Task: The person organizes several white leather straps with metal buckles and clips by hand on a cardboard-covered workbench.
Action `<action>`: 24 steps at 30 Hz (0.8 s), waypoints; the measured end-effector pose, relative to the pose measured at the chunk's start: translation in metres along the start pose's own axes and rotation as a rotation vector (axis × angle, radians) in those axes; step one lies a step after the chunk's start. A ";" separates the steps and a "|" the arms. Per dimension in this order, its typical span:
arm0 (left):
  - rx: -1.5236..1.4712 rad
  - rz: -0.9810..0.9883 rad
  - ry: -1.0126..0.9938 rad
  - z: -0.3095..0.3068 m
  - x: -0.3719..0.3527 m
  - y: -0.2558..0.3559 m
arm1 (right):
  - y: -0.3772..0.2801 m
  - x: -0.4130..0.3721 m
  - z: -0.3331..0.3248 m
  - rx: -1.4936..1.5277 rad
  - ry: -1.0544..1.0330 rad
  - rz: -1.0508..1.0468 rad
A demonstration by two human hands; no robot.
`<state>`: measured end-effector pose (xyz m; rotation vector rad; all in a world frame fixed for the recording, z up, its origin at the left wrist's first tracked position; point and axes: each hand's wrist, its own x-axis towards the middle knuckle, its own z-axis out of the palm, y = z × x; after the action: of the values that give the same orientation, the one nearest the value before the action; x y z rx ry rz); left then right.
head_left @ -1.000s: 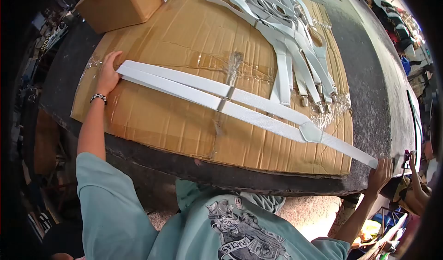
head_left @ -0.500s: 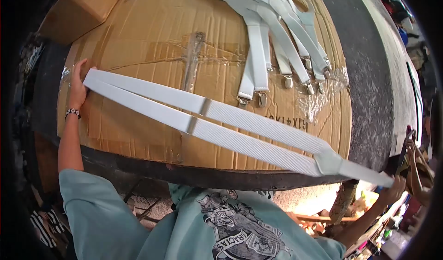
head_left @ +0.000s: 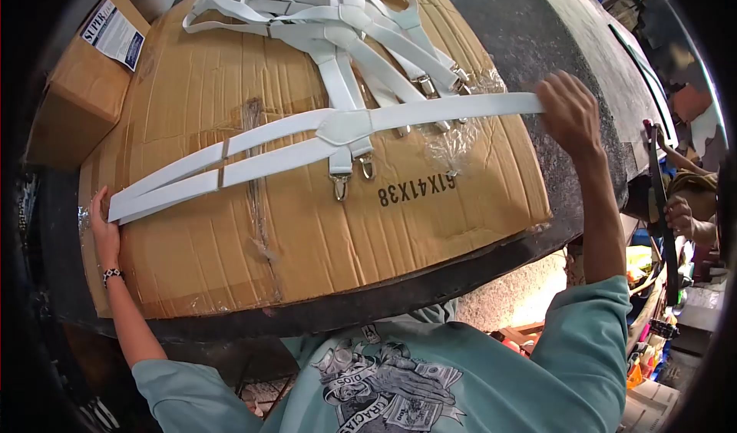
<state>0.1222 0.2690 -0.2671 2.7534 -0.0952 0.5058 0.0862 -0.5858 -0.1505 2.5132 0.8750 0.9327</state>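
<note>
A pair of white suspenders [head_left: 343, 128] with a pale Y-shaped joining patch stretches across the cardboard sheet [head_left: 330, 256]. At the sheet's left edge my left hand [head_left: 105, 229] holds the looped ends of its two straps; the fingertips are partly hidden. My right hand [head_left: 568, 110] is closed around the single strap's end, over the right side of the sheet. Metal sliders sit on both straps. Behind lies a pile of white suspenders [head_left: 307, 18], with several metal clips [head_left: 339, 186] hanging toward me; the held strap crosses in front of some of them.
A brown cardboard box [head_left: 92, 87] with a printed label stands at the back left. The cardboard lies on a dark table [head_left: 530, 49] with its edge close to my body. Another person's hand [head_left: 679, 214] holds a dark strip at the far right.
My right hand has risen from the lower right to above the cardboard's right side, bringing the single strap up with it. My left hand still holds the looped ends. The view has shifted.
</note>
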 end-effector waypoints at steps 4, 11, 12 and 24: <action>0.016 0.047 -0.001 0.001 -0.001 0.002 | 0.075 -0.127 -0.032 -0.242 -0.190 0.218; 0.075 -0.011 -0.005 0.017 0.017 0.036 | 0.031 -0.172 -0.046 -0.223 -0.276 0.374; 0.049 0.029 -0.026 0.016 0.017 0.035 | 0.010 -0.136 -0.038 -0.151 -0.181 0.338; -0.212 -0.013 -0.010 0.031 0.025 -0.041 | 0.023 -0.123 -0.066 -0.272 -0.078 0.302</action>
<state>0.1610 0.2972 -0.2987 2.5486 -0.1264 0.4505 -0.0218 -0.6768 -0.1500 2.4589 0.3223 0.9615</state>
